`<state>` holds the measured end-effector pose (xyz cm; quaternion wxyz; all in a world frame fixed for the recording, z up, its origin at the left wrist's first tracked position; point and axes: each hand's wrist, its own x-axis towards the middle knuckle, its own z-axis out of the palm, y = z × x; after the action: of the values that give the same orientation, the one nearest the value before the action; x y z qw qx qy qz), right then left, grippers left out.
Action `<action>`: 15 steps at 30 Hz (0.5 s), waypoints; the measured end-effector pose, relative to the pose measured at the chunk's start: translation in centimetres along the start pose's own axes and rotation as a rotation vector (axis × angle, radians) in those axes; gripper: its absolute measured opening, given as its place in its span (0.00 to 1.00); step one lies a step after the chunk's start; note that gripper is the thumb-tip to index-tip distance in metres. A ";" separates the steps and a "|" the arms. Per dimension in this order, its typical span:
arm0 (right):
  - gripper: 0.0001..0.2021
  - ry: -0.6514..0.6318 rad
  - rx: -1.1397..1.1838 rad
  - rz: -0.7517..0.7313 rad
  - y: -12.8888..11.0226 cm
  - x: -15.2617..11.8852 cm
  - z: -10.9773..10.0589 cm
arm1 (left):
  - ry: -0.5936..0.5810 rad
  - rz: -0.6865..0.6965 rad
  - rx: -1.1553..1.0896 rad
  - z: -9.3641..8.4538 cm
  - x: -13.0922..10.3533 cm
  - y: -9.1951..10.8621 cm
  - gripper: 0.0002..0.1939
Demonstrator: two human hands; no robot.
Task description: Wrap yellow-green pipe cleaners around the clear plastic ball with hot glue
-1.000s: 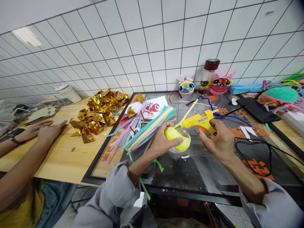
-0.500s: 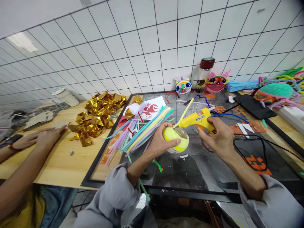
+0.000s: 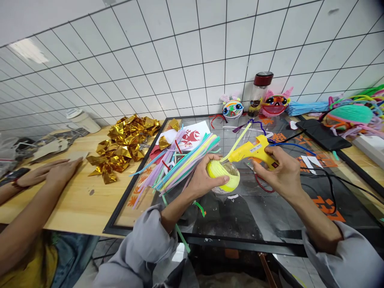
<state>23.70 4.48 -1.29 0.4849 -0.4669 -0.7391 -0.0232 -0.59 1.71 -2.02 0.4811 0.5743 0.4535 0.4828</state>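
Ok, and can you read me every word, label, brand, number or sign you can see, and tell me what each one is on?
None reads clearly enough to quote.
Glue gun: dark print on a white label, too small to read.
Bottle: a dark label with light marks, too small to read.
Panel: large orange characters, partly covered and skewed, not certain enough to quote.

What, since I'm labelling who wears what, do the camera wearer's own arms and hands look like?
Both the left hand and right hand are ungloved, with no bracelet visible at either wrist. Loose, plain grey sleeves, a left sleeve and a right sleeve, bunch in folds, leaving the forearms bare.
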 end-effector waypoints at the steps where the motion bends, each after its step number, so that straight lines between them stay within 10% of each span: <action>1: 0.11 -0.005 -0.001 0.008 0.0 0.0 -0.1 | -0.002 -0.001 0.001 0.0 0.0 0.0 0.30; 15: 0.11 0.042 -0.006 -0.067 0.1 -0.3 0.2 | -0.016 -0.017 -0.008 0.0 0.0 0.2 0.31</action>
<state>23.66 4.51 -1.67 0.4981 -0.4428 -0.7438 -0.0514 -0.54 1.70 -1.86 0.4910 0.5723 0.4528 0.4757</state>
